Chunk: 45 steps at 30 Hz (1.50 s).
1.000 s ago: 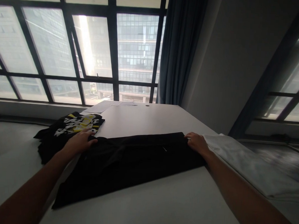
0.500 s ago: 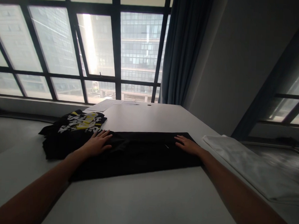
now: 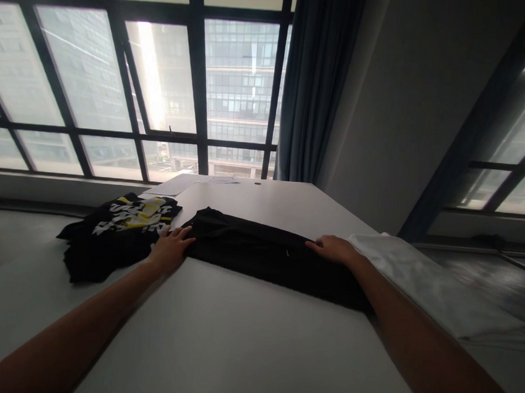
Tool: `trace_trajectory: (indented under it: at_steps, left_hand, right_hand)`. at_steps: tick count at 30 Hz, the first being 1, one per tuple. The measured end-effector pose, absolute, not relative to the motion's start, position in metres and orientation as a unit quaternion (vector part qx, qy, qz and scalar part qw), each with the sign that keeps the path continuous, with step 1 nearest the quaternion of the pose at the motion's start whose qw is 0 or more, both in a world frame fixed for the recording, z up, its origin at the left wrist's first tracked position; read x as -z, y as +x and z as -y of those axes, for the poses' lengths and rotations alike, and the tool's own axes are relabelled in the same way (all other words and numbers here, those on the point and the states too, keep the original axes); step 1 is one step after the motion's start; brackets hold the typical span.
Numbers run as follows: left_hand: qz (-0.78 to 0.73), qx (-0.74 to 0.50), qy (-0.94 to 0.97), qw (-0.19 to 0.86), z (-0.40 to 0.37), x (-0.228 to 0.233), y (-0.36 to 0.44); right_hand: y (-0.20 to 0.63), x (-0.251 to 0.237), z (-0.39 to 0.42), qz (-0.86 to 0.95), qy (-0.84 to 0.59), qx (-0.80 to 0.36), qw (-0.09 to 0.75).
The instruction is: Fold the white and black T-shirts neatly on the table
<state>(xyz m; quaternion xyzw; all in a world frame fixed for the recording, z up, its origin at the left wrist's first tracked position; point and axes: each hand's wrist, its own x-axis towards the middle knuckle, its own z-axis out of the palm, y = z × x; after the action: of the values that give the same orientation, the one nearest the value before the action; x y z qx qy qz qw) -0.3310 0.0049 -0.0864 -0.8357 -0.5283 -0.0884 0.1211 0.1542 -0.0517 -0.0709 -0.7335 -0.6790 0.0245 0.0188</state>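
Mostly between left grip [image 3: 170, 251] and right grip [image 3: 335, 249], black cloth [image 3: 259, 252] against both, clasp unclear.

Daylight through black-framed window [image 3: 240, 81]; blue curtain [image 3: 314, 93] beside grey wall [image 3: 408, 104]; white table [image 3: 254, 348] in front.

daylight pours through the wide black-framed glass window [image 3: 237, 84] beyond the bare left hand [image 3: 170, 249] and bare right hand [image 3: 333, 248], one tall pane [image 3: 148, 67] glaring white. the folded black cloth [image 3: 260, 249] between them loses detail in dimness; right of the grip, the plain grey wall [image 3: 399, 110] is dark, wide-angle distortion stretching the edges.
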Motion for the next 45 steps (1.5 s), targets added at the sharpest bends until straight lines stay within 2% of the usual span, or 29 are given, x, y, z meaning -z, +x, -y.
trace_trajectory:
  at_steps: [2, 7, 12, 17, 20, 24, 29, 32, 39, 41, 45]
  left_hand:
    - [0.564, 0.098, -0.810, 0.124, 0.004, 0.084, -0.324]
    - [0.584, 0.068, -0.808, 0.019, 0.022, 0.096, -0.290]
    - [0.555, -0.006, -0.830, -0.057, -0.028, 0.103, -0.293]
    - [0.573, 0.050, -0.818, 0.014, -0.075, 0.094, -0.295]
    - [0.597, 0.091, -0.796, 0.047, -0.086, 0.087, -0.277]
    - [0.572, 0.083, -0.816, 0.010, -0.089, 0.085, -0.235]
    - [0.480, 0.042, -0.875, -0.045, -0.079, 0.097, -0.201]
    - [0.449, 0.027, -0.892, -0.044, -0.078, 0.099, -0.213]
    - [0.548, 0.084, -0.828, 0.091, -0.076, 0.075, -0.258]
    - [0.527, 0.088, -0.842, 0.069, -0.060, 0.076, -0.257]
    - [0.441, 0.072, -0.894, -0.043, -0.024, 0.096, -0.260]
  right_hand:
    - [0.142, 0.061, 0.059, 0.695, -0.718, -0.046, 0.022]
    - [0.141, 0.062, 0.066, 0.773, -0.624, -0.054, 0.102]
    - [0.150, 0.075, 0.063, 0.779, -0.611, -0.103, 0.100]
    - [0.131, 0.069, 0.067, 0.752, -0.655, -0.020, 0.071]
    - [0.114, 0.057, 0.075, 0.770, -0.634, -0.044, 0.064]
    - [0.099, 0.050, 0.081, 0.789, -0.600, -0.104, 0.076]
    - [0.097, 0.067, 0.074, 0.813, -0.555, -0.060, 0.166]
    - [0.094, 0.078, 0.070, 0.826, -0.536, -0.079, 0.156]
    - [0.065, 0.078, 0.077, 0.848, -0.507, -0.072, 0.137]
    - [0.059, 0.078, 0.079, 0.847, -0.507, -0.055, 0.148]
    - [0.055, 0.084, 0.080, 0.845, -0.510, -0.057, 0.148]
